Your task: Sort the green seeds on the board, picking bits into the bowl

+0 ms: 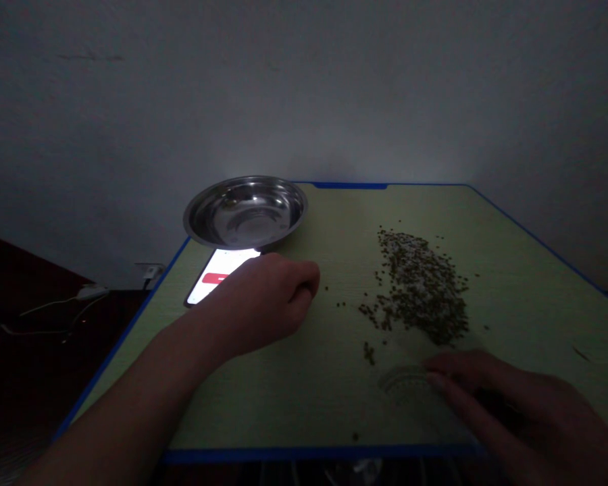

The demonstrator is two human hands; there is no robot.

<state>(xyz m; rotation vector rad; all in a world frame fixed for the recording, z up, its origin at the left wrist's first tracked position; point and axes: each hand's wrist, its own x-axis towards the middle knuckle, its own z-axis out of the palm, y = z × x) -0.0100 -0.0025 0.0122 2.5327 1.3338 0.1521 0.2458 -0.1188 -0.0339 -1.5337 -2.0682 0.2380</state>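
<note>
My left hand (276,293) is closed in a loose fist above the table, just in front of a phone. What its curled fingers hold, if anything, is hidden. At the lower right, my right hand (517,405) pinches a clear curved plastic piece (405,379) with fine marks along its arc, rather like a protractor. Beyond that piece lies a spread pile of small beans mixed with white grains (423,283), the beans dark green or brown. A small clump of beans (369,353) and several stray ones lie near the pile's left side.
A shiny steel bowl (246,233) stands at the back left, overlapping the far end of the lit phone (203,287). The pale green table (284,398) has blue edging and a wall behind it. Cables and a plug (152,272) are at the left, beyond the table.
</note>
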